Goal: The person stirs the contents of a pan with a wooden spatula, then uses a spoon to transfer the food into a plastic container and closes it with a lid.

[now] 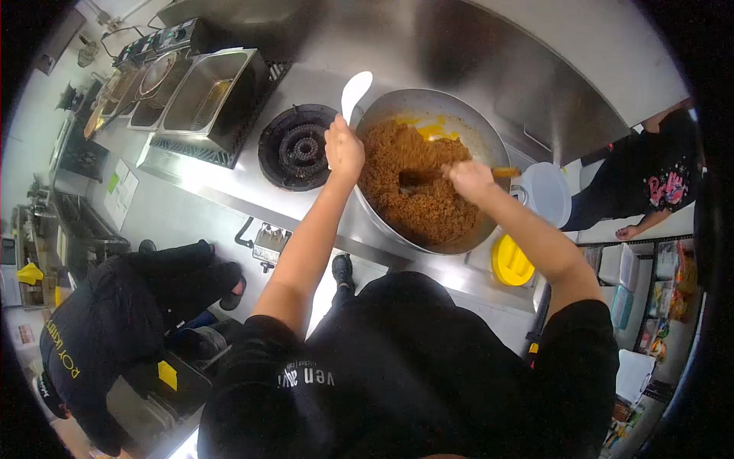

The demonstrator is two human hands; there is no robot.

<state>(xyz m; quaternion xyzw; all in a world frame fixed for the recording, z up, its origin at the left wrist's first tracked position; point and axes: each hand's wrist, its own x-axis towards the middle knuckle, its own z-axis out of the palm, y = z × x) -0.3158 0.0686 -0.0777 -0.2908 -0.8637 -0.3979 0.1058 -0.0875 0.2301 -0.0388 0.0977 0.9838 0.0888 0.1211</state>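
A large metal wok [489, 126] holds a mound of brown, crumbly food [428, 210], with yellow oil [434, 126] showing at its far side. My left hand [345, 149] is closed round a white spoon [356, 93] at the wok's left rim, the spoon's broad end pointing up and away. Over the food, my right hand [470, 182] grips a wooden-handled tool [505, 172]. Its handle sticks out to the right across the rim. The tool's working end is hidden in or behind the food, beside a dark hollow.
A black gas burner [300, 148] sits left of the wok, with metal fryer tanks [210, 92] beyond. On the right are a clear plastic container [547, 195] and a yellow lid [512, 260]. One person [115, 306] bends at lower left; another [642, 168] stands at right.
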